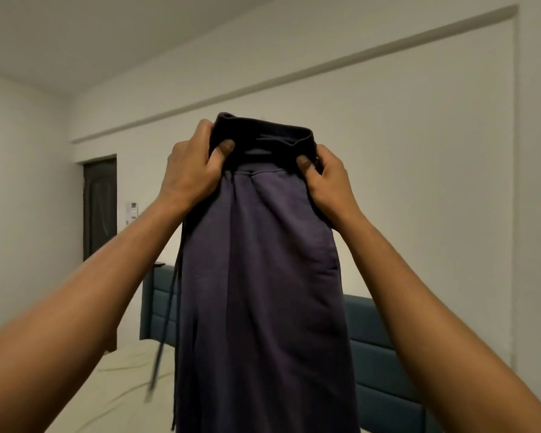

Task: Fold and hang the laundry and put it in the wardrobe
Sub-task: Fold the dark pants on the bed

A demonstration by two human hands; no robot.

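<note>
Trousers (263, 276): dark navy, drawstring (166, 307) dangling at 7 o'clock. Hanging lengthwise, waistband at 12, legs toward 6, before bed (132, 379). Left hand (191, 170), right hand (328, 179) gripping waistband corners.

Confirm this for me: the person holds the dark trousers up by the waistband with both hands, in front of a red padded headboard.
Not quite. The headboard is teal, not red, as the head view shows. The rest stands: the left hand and the right hand both grip the waistband of the dark trousers, held up in front of it.
</note>
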